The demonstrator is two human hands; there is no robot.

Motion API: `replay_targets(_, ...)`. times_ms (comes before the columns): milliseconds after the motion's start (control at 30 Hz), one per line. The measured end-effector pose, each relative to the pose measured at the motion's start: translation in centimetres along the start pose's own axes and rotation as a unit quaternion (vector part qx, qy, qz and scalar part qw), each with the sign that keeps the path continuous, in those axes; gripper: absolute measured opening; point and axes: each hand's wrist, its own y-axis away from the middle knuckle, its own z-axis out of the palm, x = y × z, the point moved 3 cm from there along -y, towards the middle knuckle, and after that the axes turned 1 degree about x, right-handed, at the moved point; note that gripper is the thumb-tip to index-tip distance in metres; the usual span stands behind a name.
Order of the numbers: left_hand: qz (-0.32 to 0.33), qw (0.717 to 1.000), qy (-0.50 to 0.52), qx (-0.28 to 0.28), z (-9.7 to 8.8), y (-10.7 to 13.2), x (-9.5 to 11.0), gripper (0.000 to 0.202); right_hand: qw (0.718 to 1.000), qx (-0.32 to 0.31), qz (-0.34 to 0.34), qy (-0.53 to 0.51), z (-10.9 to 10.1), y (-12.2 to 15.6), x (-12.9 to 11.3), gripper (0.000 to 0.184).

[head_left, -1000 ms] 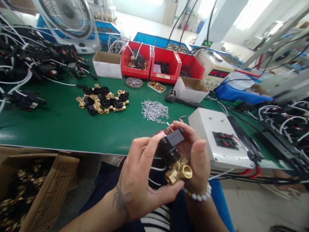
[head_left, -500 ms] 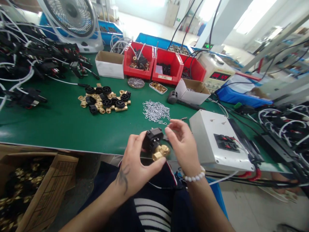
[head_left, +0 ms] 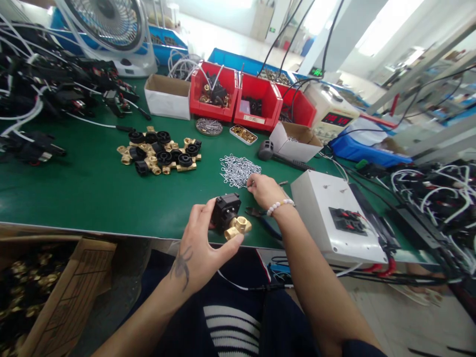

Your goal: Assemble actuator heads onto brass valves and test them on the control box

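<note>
My left hand point(head_left: 201, 243) grips a brass valve with a black block on top point(head_left: 228, 218), held just above the near edge of the green table point(head_left: 92, 193). My right hand point(head_left: 262, 189) has reached forward to the near side of a pile of small silver wire clips point(head_left: 238, 170); its fingertips are pinched together at the pile's edge, and what they hold is too small to make out. A white bead bracelet sits on that wrist. Dark pliers point(head_left: 260, 215) lie on the table beneath the right forearm.
A cluster of brass valves with black caps point(head_left: 159, 153) lies mid-table. Red bins point(head_left: 238, 96), small white boxes point(head_left: 167, 96), a fan point(head_left: 107, 29) and a power supply point(head_left: 330, 111) line the back. A white switch box point(head_left: 334, 213) sits right. An open carton of parts point(head_left: 48, 292) stands lower left.
My right hand let go of the valve and moved forward to the clip pile. My left hand kept the valve and carried it from my lap up to the table edge.
</note>
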Motion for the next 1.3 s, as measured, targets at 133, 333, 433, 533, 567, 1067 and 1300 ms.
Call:
replay_targets(133,0.003,1.000,0.006,-0.004,-0.1,0.0,0.1,0.065,1.000,-0.019,-0.004,-0.009,-0.5,0.2,0.4,0.013)
replay_targets(333,-0.008,1.000,0.023,-0.011,-0.3,0.1,0.1,0.065,0.986,0.058,-0.024,-0.152,-1.5,3.3,1.5,0.012)
replay_targets(433,-0.007,0.999,0.033,-0.009,-0.1,-0.1,0.2,0.063,0.942,0.086,-0.049,-0.321,-1.4,4.1,2.2,0.017)
replay_targets(533,-0.002,0.999,0.031,-0.011,0.0,-0.2,0.4,0.064,0.947,0.125,-0.020,-0.296,-1.0,3.3,2.3,0.013)
replay_targets(567,-0.001,1.000,0.028,-0.011,0.1,-0.3,0.5,0.064,0.955,0.134,-0.009,-0.266,-0.8,2.8,2.1,0.010)
replay_targets(1067,-0.016,0.998,0.054,0.003,0.3,-0.1,0.0,0.070,0.932,0.134,0.068,-0.329,-0.1,2.4,2.8,0.010)
replay_targets(1300,0.033,0.998,0.024,0.041,-0.5,0.6,1.0,0.068,0.871,0.130,-0.069,-0.468,-3.2,7.2,0.4,0.010)
